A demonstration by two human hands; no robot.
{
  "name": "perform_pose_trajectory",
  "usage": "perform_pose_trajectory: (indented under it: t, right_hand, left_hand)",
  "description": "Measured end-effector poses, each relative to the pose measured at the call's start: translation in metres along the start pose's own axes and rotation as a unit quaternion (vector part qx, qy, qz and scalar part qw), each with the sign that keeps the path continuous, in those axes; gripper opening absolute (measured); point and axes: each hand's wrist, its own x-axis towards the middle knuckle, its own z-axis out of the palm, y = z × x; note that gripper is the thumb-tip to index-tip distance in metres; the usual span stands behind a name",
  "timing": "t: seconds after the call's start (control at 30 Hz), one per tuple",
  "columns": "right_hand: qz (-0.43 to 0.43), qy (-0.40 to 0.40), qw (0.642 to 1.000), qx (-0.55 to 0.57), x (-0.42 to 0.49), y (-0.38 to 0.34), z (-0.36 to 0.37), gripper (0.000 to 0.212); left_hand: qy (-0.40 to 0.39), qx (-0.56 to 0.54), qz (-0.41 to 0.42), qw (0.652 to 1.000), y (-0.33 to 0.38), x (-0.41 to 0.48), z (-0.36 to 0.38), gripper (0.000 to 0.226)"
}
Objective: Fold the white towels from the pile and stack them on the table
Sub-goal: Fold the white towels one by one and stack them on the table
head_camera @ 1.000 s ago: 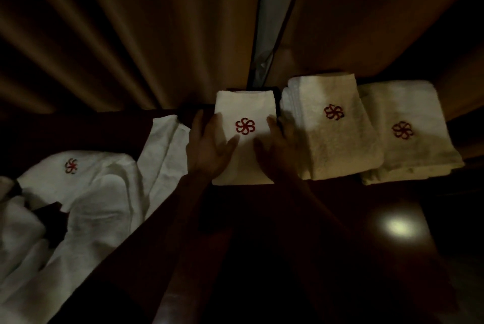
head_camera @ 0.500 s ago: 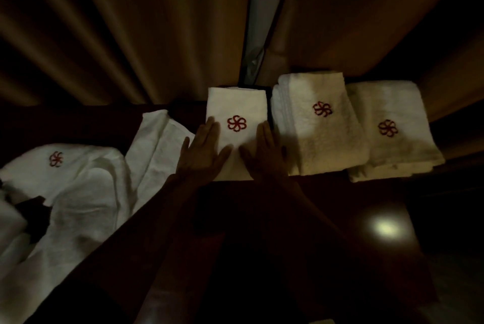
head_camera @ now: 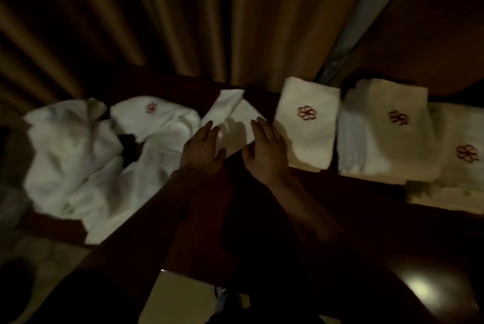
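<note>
My left hand (head_camera: 203, 152) and right hand (head_camera: 264, 149) hover, fingers straight, over a loose towel (head_camera: 233, 114). It looks soft and limp, so I'd pinch its corners.

rightmost towel stack (head_camera: 463, 174) partly off-frame

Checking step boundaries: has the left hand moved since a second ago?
Yes. The left hand has shifted left, off the leftmost folded towel and over the loose towel beside it.

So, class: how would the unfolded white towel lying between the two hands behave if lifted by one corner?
Probably floppy: the towel lies creased and rumpled, so it should sag. Likely light, since it looks thin beside the thick folded stack. Its cloth surface seems unlikely to slip.
</note>
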Motion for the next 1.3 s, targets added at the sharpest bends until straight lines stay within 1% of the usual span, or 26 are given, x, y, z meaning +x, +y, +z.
perform_pose_trajectory:
  t: [0.07,0.13,0.17,0.3,0.37,0.43,0.53,0.57,0.6,0.63,0.7,0.73,0.77,0.8,0.87,0.93,1.0,1.1,1.13,1.17,1.23,1.3]
  right_hand:
    - [-0.055,-0.041,0.997,0.019,-0.005,-0.03,0.017,0.063]
    - [-0.078,-0.112,0.989,0.062,-0.013,-0.061,0.035,0.059]
    - [-0.086,-0.135,0.984,0.081,-0.018,-0.076,0.043,0.056]
    - [-0.112,-0.179,0.971,0.112,-0.045,-0.126,0.068,0.059]
    - [-0.126,-0.196,0.966,0.108,-0.061,-0.145,0.075,0.065]
    - [-0.137,-0.217,0.962,0.09,-0.076,-0.159,0.08,0.072]
    - [-0.122,-0.285,0.951,0.016,-0.093,-0.171,0.09,0.085]
    - [-0.108,-0.3,0.948,-0.019,-0.097,-0.171,0.094,0.088]
    - [-0.093,-0.316,0.942,-0.055,-0.102,-0.171,0.097,0.088]
    - [-0.078,-0.338,0.934,-0.087,-0.105,-0.169,0.1,0.088]
    - [-0.054,-0.377,0.919,-0.105,-0.114,-0.164,0.105,0.087]
    - [-0.052,-0.38,0.918,-0.097,-0.119,-0.161,0.106,0.085]
    - [-0.057,-0.369,0.924,-0.084,-0.123,-0.159,0.107,0.083]
    - [-0.067,-0.349,0.932,-0.069,-0.127,-0.157,0.108,0.08]
    - [-0.067,-0.308,0.949,-0.02,-0.131,-0.152,0.113,0.078]
    - [-0.028,-0.299,0.952,0.065,-0.13,-0.149,0.12,0.076]
    - [0.037,-0.318,0.933,0.166,-0.128,-0.148,0.125,0.072]
    - [0.136,-0.322,0.89,0.293,-0.129,-0.148,0.128,0.07]
    - [0.154,-0.309,0.88,0.326,-0.129,-0.149,0.127,0.067]
    - [0.164,-0.29,0.874,0.355,-0.129,-0.149,0.127,0.062]
    - [0.169,-0.241,0.872,0.391,-0.128,-0.15,0.125,0.047]
    - [0.176,-0.216,0.866,0.415,-0.124,-0.153,0.116,0.041]
  left_hand:
    - [0.002,0.029,-0.037,0.999,-0.027,-0.024,-0.017,0.066]
    - [0.009,0.051,-0.081,0.995,-0.053,-0.048,-0.032,0.065]
    - [0.011,0.06,-0.102,0.993,-0.063,-0.061,-0.04,0.063]
    - [0.015,0.104,-0.16,0.982,-0.094,-0.108,-0.069,0.06]
    - [0.006,0.129,-0.172,0.977,-0.106,-0.127,-0.081,0.06]
    - [-0.019,0.154,-0.171,0.973,-0.113,-0.144,-0.09,0.06]
    - [-0.064,0.163,-0.176,0.969,-0.122,-0.166,-0.093,0.068]
    - [-0.066,0.174,-0.181,0.966,-0.122,-0.173,-0.092,0.071]
    - [-0.048,0.189,-0.179,0.964,-0.122,-0.179,-0.09,0.07]
    - [-0.013,0.198,-0.166,0.966,-0.122,-0.184,-0.089,0.064]
    - [0.059,0.187,-0.121,0.973,-0.121,-0.19,-0.088,0.042]
    - [0.06,0.152,-0.113,0.98,-0.12,-0.192,-0.088,0.035]
    - [0.039,0.112,-0.121,0.986,-0.117,-0.193,-0.087,0.033]
    - [0.001,0.089,-0.143,0.986,-0.115,-0.194,-0.084,0.036]
    - [-0.052,0.081,-0.188,0.977,-0.113,-0.195,-0.074,0.047]
    - [-0.083,0.06,-0.227,0.968,-0.115,-0.2,-0.059,0.062]
    - [-0.089,0.035,-0.248,0.964,-0.12,-0.205,-0.044,0.066]
    - [-0.081,0.045,-0.248,0.964,-0.123,-0.208,-0.036,0.046]
    - [-0.082,0.04,-0.254,0.963,-0.121,-0.208,-0.036,0.043]
    - [-0.08,0.024,-0.258,0.963,-0.119,-0.207,-0.037,0.044]
    - [-0.074,-0.009,-0.256,0.964,-0.114,-0.205,-0.042,0.05]
    - [-0.053,-0.027,-0.234,0.97,-0.11,-0.202,-0.048,0.049]
